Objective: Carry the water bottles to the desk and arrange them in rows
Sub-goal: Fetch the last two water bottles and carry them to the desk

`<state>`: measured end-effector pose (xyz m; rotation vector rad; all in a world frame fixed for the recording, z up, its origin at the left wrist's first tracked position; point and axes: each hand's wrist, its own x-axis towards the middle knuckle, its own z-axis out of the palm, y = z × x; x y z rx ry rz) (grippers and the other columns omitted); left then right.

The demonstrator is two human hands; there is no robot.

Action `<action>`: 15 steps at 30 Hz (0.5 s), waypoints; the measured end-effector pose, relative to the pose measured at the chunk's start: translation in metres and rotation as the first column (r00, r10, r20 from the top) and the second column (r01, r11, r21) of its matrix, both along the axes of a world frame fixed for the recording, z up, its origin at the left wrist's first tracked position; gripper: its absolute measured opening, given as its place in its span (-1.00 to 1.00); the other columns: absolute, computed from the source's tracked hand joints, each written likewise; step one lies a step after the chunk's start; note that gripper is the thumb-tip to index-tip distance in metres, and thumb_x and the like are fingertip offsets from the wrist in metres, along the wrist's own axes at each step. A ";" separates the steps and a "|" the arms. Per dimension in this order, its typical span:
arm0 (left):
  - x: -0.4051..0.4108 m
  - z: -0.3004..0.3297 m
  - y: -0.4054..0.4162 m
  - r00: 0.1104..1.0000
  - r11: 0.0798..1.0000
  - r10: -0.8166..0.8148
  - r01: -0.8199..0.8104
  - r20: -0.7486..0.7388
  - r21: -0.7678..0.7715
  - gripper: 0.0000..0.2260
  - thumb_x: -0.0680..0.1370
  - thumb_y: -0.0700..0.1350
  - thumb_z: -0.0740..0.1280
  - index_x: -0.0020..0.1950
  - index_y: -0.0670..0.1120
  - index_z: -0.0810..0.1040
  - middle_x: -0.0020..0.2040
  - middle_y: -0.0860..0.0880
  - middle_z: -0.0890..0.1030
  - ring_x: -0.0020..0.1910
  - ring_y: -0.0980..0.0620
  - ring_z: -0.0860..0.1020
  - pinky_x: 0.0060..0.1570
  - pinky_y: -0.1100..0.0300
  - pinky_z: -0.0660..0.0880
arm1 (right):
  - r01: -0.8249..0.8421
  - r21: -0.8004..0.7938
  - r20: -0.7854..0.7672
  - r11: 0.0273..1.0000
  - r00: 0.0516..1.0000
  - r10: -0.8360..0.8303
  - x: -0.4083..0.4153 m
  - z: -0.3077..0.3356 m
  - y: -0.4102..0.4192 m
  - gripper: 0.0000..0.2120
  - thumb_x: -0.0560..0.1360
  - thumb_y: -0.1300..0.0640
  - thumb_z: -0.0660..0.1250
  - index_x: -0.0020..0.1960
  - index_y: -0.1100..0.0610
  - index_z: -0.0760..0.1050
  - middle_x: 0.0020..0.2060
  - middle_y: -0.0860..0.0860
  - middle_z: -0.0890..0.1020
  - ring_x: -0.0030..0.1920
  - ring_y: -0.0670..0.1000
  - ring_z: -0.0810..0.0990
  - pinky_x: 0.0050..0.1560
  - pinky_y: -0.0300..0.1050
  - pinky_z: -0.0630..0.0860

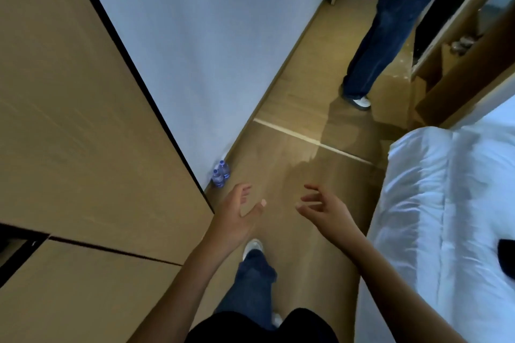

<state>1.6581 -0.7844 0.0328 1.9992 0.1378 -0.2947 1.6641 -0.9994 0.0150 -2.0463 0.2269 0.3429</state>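
— Where are the hands?

— Both reach forward, low in the middle of the frame, bare forearms rising from the bottom edge. The left hand [237,213] is spread, thumb out to the right, palm facing inward.

— And the other?

— The right hand [324,207] sits just right of centre, fingers loosely bent and apart, holding nothing. The two hands are level, a gap between them.

No readable text anywhere; labels on the water bottles [221,173] too blurred.
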 end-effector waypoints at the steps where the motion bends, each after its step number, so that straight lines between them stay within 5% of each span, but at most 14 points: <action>1: 0.017 -0.003 0.000 1.000 1.000 0.015 -0.015 0.001 -0.002 -0.55 0.57 0.01 0.37 0.42 -0.04 0.38 0.34 0.04 0.46 0.32 0.10 0.43 0.30 0.21 0.36 | -0.016 0.002 -0.002 1.000 1.000 0.016 0.021 -0.002 0.002 -0.51 0.52 -0.02 0.43 0.39 -0.07 0.37 0.08 -0.14 0.56 0.00 -0.20 0.60 -0.19 -0.39 0.49; 11: 0.180 -0.017 0.005 0.993 0.994 0.105 -0.104 -0.055 0.022 -0.60 0.56 0.02 0.37 0.38 0.00 0.41 0.28 0.07 0.52 0.27 0.12 0.48 0.22 0.27 0.38 | -0.150 0.026 -0.027 0.988 0.988 0.151 0.220 -0.004 0.023 -0.54 0.52 0.00 0.44 0.36 -0.10 0.38 0.03 -0.20 0.55 -0.02 -0.20 0.60 -0.18 -0.39 0.47; 15: 0.221 -0.019 0.015 0.978 0.982 0.188 -0.185 -0.084 0.047 -0.60 0.57 0.00 0.36 0.38 -0.04 0.41 0.30 0.03 0.52 0.29 0.09 0.48 0.32 0.09 0.42 | -0.207 0.056 -0.070 0.977 0.975 0.210 0.276 -0.007 0.029 -0.55 0.53 0.04 0.43 0.36 -0.08 0.37 0.04 -0.17 0.54 -0.01 -0.18 0.58 -0.17 -0.37 0.47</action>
